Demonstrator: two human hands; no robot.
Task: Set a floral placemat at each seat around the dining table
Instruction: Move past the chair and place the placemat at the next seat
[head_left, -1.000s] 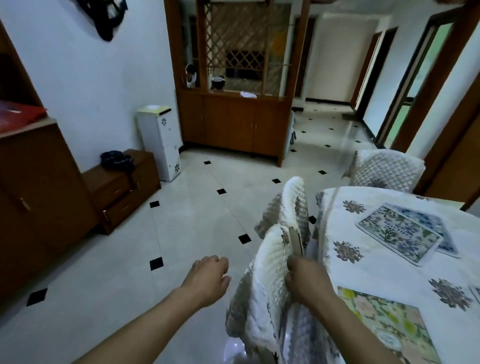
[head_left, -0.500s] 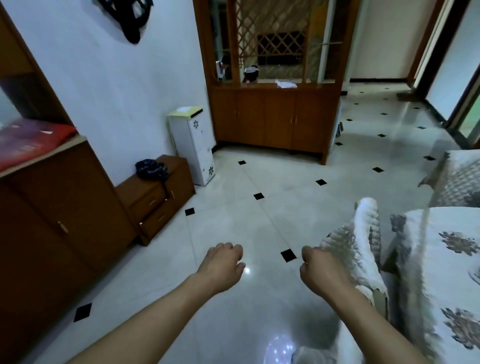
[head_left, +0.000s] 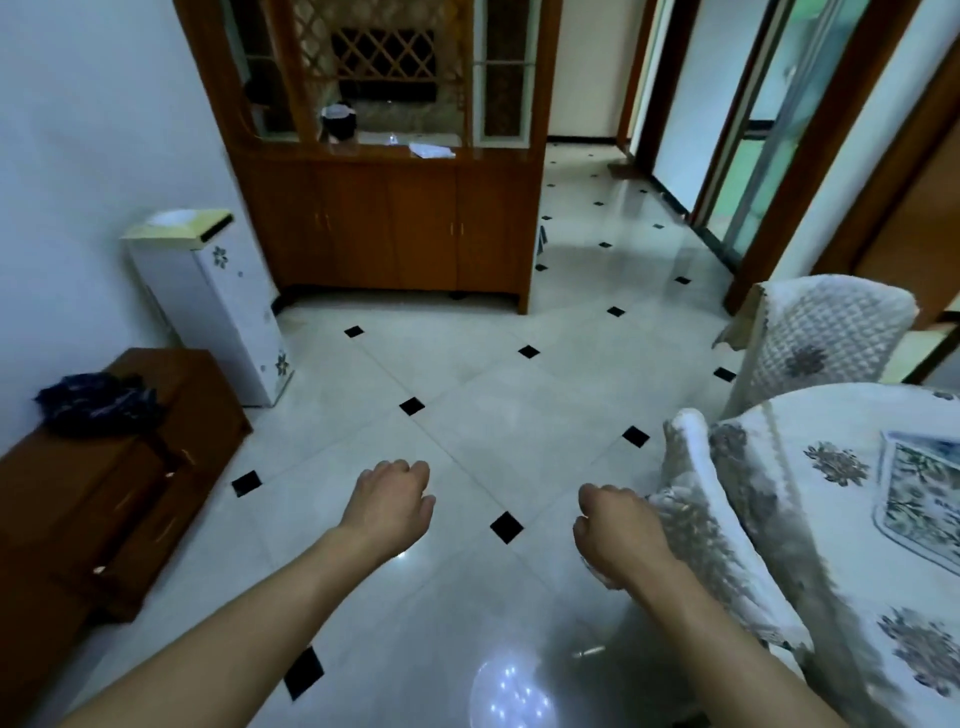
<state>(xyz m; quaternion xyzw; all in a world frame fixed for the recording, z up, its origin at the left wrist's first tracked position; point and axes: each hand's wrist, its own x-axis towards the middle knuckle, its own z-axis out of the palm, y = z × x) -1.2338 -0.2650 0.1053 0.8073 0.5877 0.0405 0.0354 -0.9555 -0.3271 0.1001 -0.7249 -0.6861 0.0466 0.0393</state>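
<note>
Because the view tips down and away from the table, the tiled floor (head_left: 467, 405) fills most of the frame, with a wooden cabinet (head_left: 405, 228) across the top. The dining table (head_left: 852, 415), under a flowered cloth, shows only at the right edge. Two quilted chairs stand against it: the near chair (head_left: 696, 519) at lower right and the far chair (head_left: 826, 338) above it. One floral placemat (head_left: 919, 499) lies on the table, cut off by the right border.

The left hand (head_left: 389, 506), lower centre, hangs loosely curled and empty. The right hand (head_left: 618, 535), just beside the near chair's back, is also loosely curled with nothing seen in it. Whether it brushes the cover I cannot tell.

Neither hand holds a mat and the other seats are out of view, so a place could be missed. Tugging the near chair could drag the cloth and skew the laid mat.
</note>
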